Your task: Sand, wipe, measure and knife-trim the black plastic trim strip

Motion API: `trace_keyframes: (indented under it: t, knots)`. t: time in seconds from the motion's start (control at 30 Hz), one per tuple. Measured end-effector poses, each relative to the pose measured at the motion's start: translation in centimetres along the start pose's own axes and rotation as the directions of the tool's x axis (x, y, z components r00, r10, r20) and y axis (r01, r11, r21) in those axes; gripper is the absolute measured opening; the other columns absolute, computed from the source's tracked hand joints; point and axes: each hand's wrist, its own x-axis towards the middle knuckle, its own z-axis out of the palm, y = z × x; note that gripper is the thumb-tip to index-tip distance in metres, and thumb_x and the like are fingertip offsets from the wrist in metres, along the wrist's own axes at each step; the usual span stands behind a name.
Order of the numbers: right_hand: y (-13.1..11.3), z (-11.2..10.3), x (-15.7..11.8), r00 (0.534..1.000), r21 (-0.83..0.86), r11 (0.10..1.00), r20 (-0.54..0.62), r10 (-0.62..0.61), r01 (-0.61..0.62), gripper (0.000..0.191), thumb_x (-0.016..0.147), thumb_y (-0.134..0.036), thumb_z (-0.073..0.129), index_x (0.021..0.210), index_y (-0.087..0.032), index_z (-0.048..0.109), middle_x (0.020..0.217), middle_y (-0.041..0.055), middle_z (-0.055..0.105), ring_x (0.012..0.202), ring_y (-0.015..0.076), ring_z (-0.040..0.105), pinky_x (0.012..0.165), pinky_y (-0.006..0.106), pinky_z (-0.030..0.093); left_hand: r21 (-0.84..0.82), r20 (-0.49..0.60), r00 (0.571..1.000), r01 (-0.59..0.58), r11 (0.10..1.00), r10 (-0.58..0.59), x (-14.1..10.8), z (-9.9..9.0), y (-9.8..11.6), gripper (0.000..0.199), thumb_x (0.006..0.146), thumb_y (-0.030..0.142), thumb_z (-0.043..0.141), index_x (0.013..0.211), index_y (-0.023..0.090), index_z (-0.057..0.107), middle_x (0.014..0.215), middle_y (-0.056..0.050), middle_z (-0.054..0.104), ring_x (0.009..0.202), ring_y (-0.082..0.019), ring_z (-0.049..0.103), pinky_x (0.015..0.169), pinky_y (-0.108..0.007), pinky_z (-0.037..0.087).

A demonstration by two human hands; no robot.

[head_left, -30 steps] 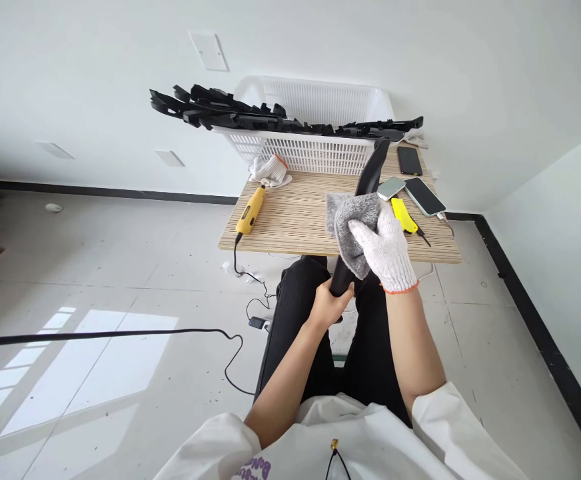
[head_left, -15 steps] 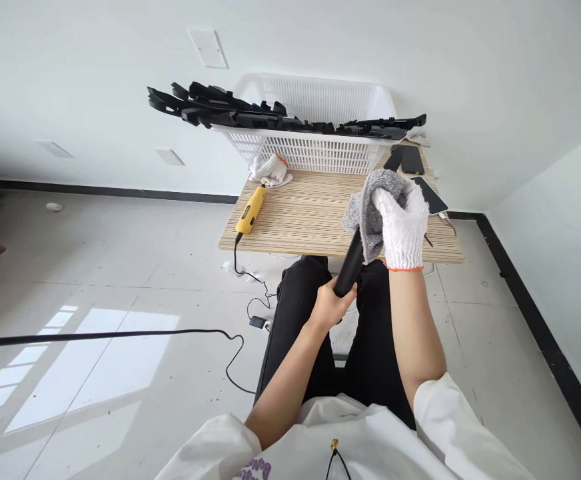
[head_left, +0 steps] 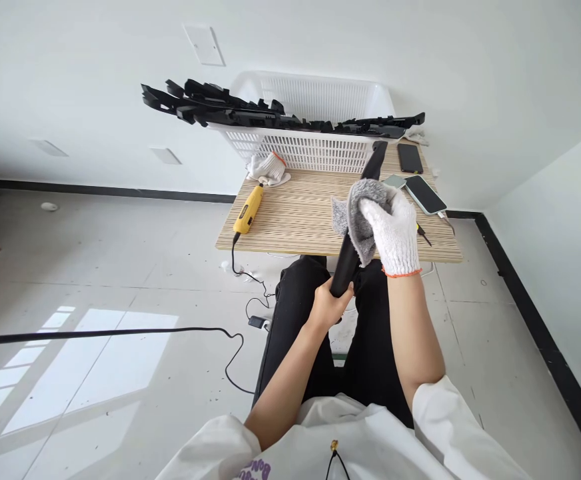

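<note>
A long black part (head_left: 346, 265) slants up from my lap over the table. My bare left hand (head_left: 330, 305) is closed round its lower end. On my right hand (head_left: 395, 230) is a white knitted glove with an orange cuff. Its fingers grip a grey cloth (head_left: 363, 213), which is wrapped round the middle of the black part and hides that stretch. The part's upper end shows beyond the cloth, near the front of the white basket.
Several long black parts (head_left: 250, 119) lie across the white basket (head_left: 320, 153). On the wooden table (head_left: 300, 213) are a yellow corded tool (head_left: 248, 209), white gloves (head_left: 269, 169), a black device (head_left: 410, 159), a phone (head_left: 425, 195) and a small screwdriver (head_left: 423, 233).
My gloved right hand and the cloth have moved slightly left and down. The black part's upper end has swung left, away from the black device.
</note>
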Motion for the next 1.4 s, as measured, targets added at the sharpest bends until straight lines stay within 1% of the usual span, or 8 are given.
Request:
trace_keyframes:
  t: [0.23,0.5,0.67,0.83,0.93,1.03,1.13,1.4]
  knots:
    - [-0.2,-1.0,-0.5,0.987,0.011,1.000,0.158,-0.008,0.006,0.022,0.078,-0.033,0.069,0.095,-0.020,0.069,0.087,0.0008,0.071,0.082,0.0200,0.067,0.075,0.037,0.056,-0.029,0.027,1.000,0.000,1.000,0.000,-0.2,0.0,-0.4,0.039,0.083,0.053,0.067,0.072,0.018,0.052,0.051,0.005,0.046,0.039,-0.010,0.046,0.036,-0.022,0.037]
    - [-1.4,-0.7,-1.2,0.998,-0.148,0.987,-0.001,-0.057,0.056,0.028,0.089,-0.045,0.058,0.075,-0.021,0.062,0.066,-0.0009,0.059,0.066,0.0179,0.060,0.069,0.036,0.053,-0.015,0.059,0.998,-0.032,0.999,0.033,-0.5,-0.1,-0.6,0.039,0.082,0.052,0.068,0.071,0.018,0.052,0.051,0.005,0.046,0.038,-0.009,0.045,0.036,-0.021,0.036]
    - [-1.0,-0.8,-1.4,0.990,-0.082,0.994,0.126,-0.061,0.072,0.019,0.087,-0.040,0.062,0.093,-0.023,0.065,0.088,0.0021,0.070,0.088,0.0220,0.067,0.082,0.039,0.056,-0.055,0.036,0.999,0.000,0.998,0.002,-0.2,0.1,-0.7,0.042,0.080,0.055,0.069,0.071,0.018,0.051,0.050,0.005,0.045,0.038,-0.009,0.045,0.035,-0.022,0.036]
    - [-0.2,-0.4,-2.1,0.960,-0.003,1.000,0.279,-0.018,0.020,0.037,0.079,-0.030,0.069,0.115,-0.026,0.061,0.111,0.0028,0.072,0.103,0.0243,0.068,0.095,0.046,0.055,-0.141,0.014,0.999,0.030,0.990,-0.029,0.1,0.2,-0.7,0.043,0.078,0.055,0.071,0.071,0.018,0.051,0.049,0.005,0.045,0.039,-0.009,0.044,0.036,-0.021,0.034]
    - [0.1,0.1,-2.4,0.964,0.012,1.000,0.264,-0.024,0.022,0.036,0.079,-0.030,0.069,0.114,-0.026,0.062,0.111,0.0023,0.072,0.104,0.0238,0.069,0.095,0.045,0.055,-0.147,0.025,0.999,0.028,0.989,-0.025,0.0,0.1,-0.7,0.042,0.078,0.055,0.071,0.071,0.018,0.051,0.049,0.005,0.044,0.039,-0.009,0.044,0.036,-0.021,0.034]
    - [0.1,0.5,-2.4,0.990,-0.005,0.999,0.132,-0.043,0.044,0.023,0.087,-0.038,0.062,0.105,-0.024,0.067,0.102,0.0022,0.074,0.100,0.0226,0.069,0.093,0.041,0.055,-0.096,0.036,0.999,0.001,0.995,0.002,-0.2,0.0,-0.6,0.042,0.079,0.054,0.070,0.070,0.018,0.051,0.051,0.005,0.044,0.039,-0.008,0.044,0.036,-0.021,0.035]
    - [0.0,0.5,-2.2,0.998,-0.042,0.997,0.028,-0.063,0.064,0.028,0.094,-0.045,0.050,0.099,-0.024,0.068,0.097,0.0033,0.073,0.097,0.0223,0.069,0.090,0.040,0.055,-0.055,0.054,0.998,-0.011,0.998,0.014,-0.3,0.0,-0.5,0.041,0.081,0.054,0.068,0.071,0.018,0.051,0.051,0.005,0.045,0.038,-0.009,0.044,0.036,-0.021,0.035]
    - [-0.4,-0.1,-2.3,0.973,-0.008,0.998,0.223,-0.059,0.062,0.023,0.083,-0.035,0.067,0.104,-0.024,0.067,0.101,0.0021,0.074,0.099,0.0228,0.070,0.092,0.040,0.056,-0.098,0.030,1.000,0.011,0.995,-0.008,-0.1,0.1,-0.7,0.043,0.079,0.056,0.070,0.071,0.018,0.052,0.051,0.005,0.043,0.039,-0.009,0.044,0.035,-0.021,0.034]
